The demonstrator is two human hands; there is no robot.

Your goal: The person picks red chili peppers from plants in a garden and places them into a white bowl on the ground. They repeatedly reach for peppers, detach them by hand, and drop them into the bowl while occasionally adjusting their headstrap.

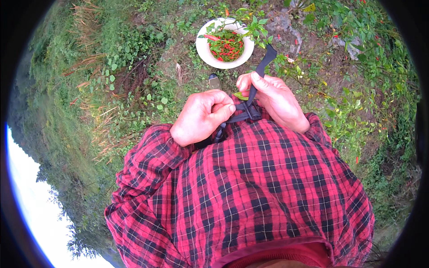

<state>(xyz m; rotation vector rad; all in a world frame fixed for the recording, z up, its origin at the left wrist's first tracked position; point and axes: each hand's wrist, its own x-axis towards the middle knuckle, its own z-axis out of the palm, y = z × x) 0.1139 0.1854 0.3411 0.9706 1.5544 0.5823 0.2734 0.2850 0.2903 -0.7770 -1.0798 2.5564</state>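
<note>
A dark fabric strap (pixel 264 62) is looped or knotted at the waist of a red and black plaid shirt (pixel 241 181). My left hand (pixel 204 115) pinches a dark band at the left side of the knot between thumb and fingers. The strap's upper part is held by my right hand (pixel 276 100), its thumb pressed on it and the loose end sticking up past the fingers. A green leaf (pixel 240 96) shows between the hands. Beyond them, a white wide-rimmed basin (pixel 205 55) on the ground holds red chili peppers (pixel 228 50) and green ones or stems.
Chili plants (pixel 355 97) with red fruit stand at the right, and one leafy branch (pixel 258 30) reaches over the basin's rim. Grey plastic sheeting or stone (pixel 285 30) lies on the soil. A shoe tip (pixel 215 81) shows below the basin. Weeds and dry grass (pixel 87 63) cover the left.
</note>
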